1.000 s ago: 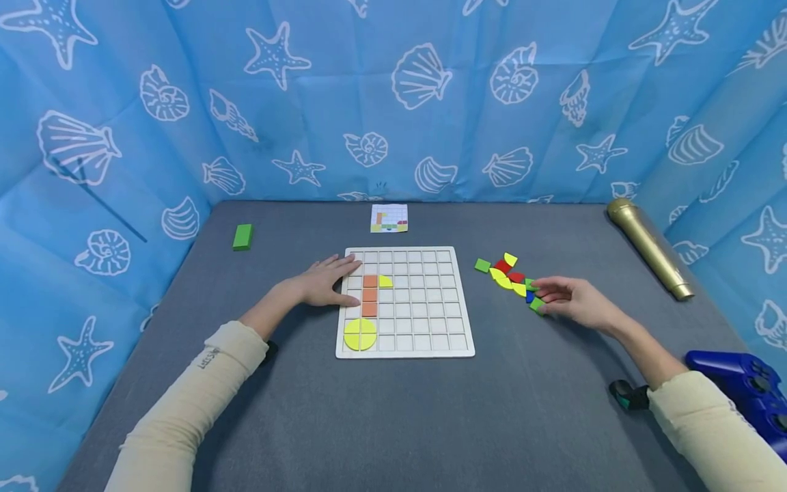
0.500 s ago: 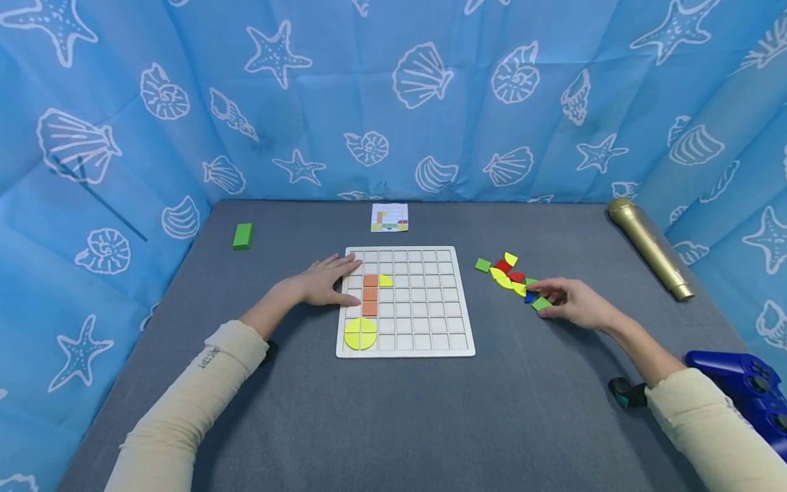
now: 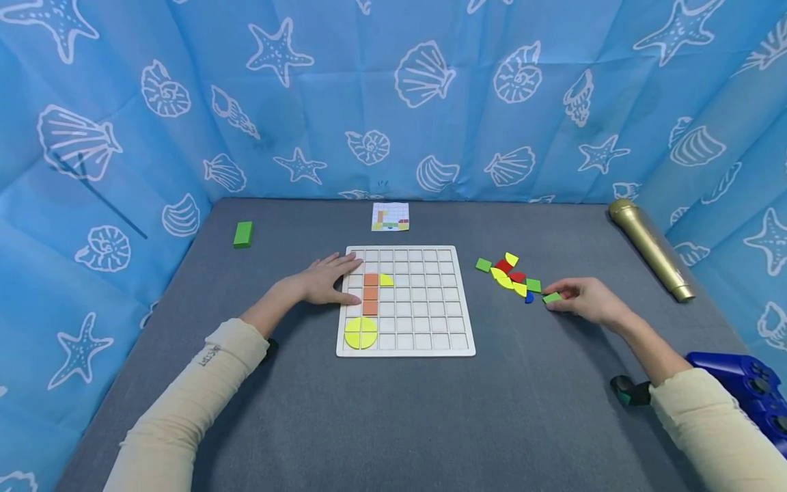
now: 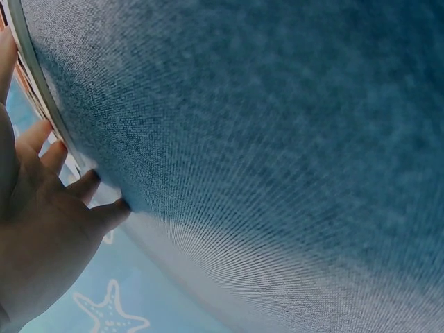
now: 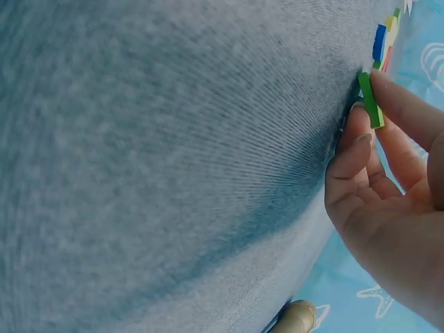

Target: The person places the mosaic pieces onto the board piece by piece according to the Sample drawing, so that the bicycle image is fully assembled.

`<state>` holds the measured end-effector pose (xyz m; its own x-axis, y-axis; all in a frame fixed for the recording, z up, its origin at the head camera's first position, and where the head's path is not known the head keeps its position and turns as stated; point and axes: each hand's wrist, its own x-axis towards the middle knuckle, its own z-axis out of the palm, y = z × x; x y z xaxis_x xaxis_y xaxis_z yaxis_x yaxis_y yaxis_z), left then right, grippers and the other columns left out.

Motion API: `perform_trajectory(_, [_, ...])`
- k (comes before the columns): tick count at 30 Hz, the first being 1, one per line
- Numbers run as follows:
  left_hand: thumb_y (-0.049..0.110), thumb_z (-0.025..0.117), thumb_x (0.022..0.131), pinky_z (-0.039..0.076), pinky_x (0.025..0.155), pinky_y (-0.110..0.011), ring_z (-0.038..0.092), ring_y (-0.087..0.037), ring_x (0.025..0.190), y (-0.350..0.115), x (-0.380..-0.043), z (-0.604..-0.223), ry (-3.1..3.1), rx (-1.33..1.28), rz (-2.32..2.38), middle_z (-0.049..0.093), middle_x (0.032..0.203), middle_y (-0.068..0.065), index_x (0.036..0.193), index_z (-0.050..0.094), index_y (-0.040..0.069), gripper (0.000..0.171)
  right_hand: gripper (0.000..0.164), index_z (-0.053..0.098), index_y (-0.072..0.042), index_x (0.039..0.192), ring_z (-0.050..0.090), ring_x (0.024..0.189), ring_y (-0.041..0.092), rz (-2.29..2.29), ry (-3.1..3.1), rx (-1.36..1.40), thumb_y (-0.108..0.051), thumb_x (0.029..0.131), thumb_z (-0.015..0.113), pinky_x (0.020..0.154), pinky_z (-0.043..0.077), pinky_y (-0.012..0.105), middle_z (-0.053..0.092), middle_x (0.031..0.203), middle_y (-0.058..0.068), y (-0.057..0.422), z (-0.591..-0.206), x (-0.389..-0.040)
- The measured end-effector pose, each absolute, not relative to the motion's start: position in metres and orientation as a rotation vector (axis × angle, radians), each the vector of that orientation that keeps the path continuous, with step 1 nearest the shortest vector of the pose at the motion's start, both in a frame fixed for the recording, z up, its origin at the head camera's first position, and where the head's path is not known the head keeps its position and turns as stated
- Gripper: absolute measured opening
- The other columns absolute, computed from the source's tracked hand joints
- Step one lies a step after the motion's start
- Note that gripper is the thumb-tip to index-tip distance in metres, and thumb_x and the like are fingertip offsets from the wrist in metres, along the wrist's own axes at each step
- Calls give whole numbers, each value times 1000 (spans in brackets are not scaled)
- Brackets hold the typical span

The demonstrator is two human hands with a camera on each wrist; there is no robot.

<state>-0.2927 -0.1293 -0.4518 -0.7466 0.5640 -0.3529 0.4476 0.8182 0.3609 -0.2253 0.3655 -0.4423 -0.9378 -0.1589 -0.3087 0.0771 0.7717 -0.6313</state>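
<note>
on a grey tabletop (image 3: 393, 417), the right hand (image 3: 583, 299) pinches a green tile (image 3: 551, 298); the left hand (image 3: 321, 282), fingers apart, touches a gridded board (image 3: 429, 294).

1. Left sleeve (image 3: 187, 406), inside the table's (image 3: 406, 424) left edge: dark lettering (image 3: 210, 354) on the cuff (image 3: 240, 343), too small to read.
2. Right sleeve (image 3: 713, 420), toward the table's right edge: dark marks (image 3: 740, 413), illegible.
3. No text readable.

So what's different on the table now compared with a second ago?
The right hand has drawn a green piece rightward, apart from the loose pieces, and pinches it; another green square is uncovered. The left hand stays at the left edge of the white board, whose orange squares and yellow pieces lie unchanged.
</note>
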Motion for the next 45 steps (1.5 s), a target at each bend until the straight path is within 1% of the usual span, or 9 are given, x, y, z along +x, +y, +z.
perform_trajectory(4, [59, 58, 87, 3, 110, -59, -1, -35, 143, -129, -292, -451, 2552, 746, 348, 6, 159, -9, 155, 14, 15, 91, 44, 53, 10, 128, 59, 81, 14, -1094, 2538, 33, -17, 95, 62, 68, 53, 30, 66, 98, 10, 367, -438, -225])
perform_trajectory(9, [58, 58, 88, 3, 110, -58, -1, -35, 143, -128, -292, -451, 2550, 739, 347, 6, 159, -8, 155, 14, 16, 91, 51, 44, 11, 135, 63, 87, 10, -1304, 2366, 135, -17, 96, 61, 75, 54, 31, 66, 105, 11, 364, -432, -225])
perform_trajectory(14, [58, 59, 87, 4, 110, -58, -1, -34, 143, -128, -293, -452, 2550, 735, 345, 6, 159, -7, 155, 14, 17, 91, 54, 41, 11, 137, 65, 86, 11, -1409, 2271, 165, -16, 95, 62, 76, 55, 30, 68, 102, 9, 353, -428, -224])
perform_trajectory(19, [59, 59, 87, 3, 110, -59, -1, -35, 143, -128, -293, -451, 2549, 743, 360, 6, 159, -8, 155, 14, 15, 92, 53, 42, 11, 135, 66, 84, 12, -1452, 2225, 148, -15, 94, 63, 74, 55, 29, 70, 98, 8, 339, -427, -224])
perform_trajectory(23, [59, 59, 87, 3, 110, -59, -1, -35, 143, -128, -293, -452, 2551, 747, 355, 6, 159, -8, 155, 14, 15, 92, 53, 43, 11, 135, 67, 83, 14, -1478, 2181, 135, -15, 94, 63, 76, 55, 29, 69, 97, 9, 326, -427, -224])
perform_trajectory(31, [58, 59, 87, 3, 110, -59, -1, -35, 143, -128, -291, -451, 2554, 743, 346, 6, 159, -8, 155, 14, 16, 91, 53, 44, 11, 134, 67, 86, 18, -1524, 2149, 73, -13, 92, 65, 78, 54, 31, 68, 99, 12, 300, -427, -225])
perform_trajectory(37, [58, 59, 87, 3, 110, -59, -1, -34, 143, -128, -291, -450, 2546, 736, 349, 6, 159, -7, 155, 14, 17, 91, 47, 47, 11, 131, 67, 88, 19, -1539, 2142, 3, -10, 93, 64, 81, 54, 34, 67, 103, 14, 283, -432, -226])
perform_trajectory(42, [58, 59, 87, 3, 110, -59, -1, -34, 143, -128, -292, -450, 2538, 735, 352, 6, 159, -7, 155, 14, 17, 91, 43, 51, 11, 128, 66, 88, 23, -1514, 2144, -39, -8, 92, 65, 81, 54, 35, 66, 107, 16, 266, -436, -227])
perform_trajectory(45, [57, 60, 87, 3, 110, -58, 0, -34, 143, -128, -293, -449, 2541, 736, 353, 6, 159, -8, 155, 14, 16, 91, 41, 54, 10, 127, 66, 87, 23, -1489, 2141, -63, -7, 91, 66, 80, 54, 35, 67, 104, 16, 254, -436, -228])
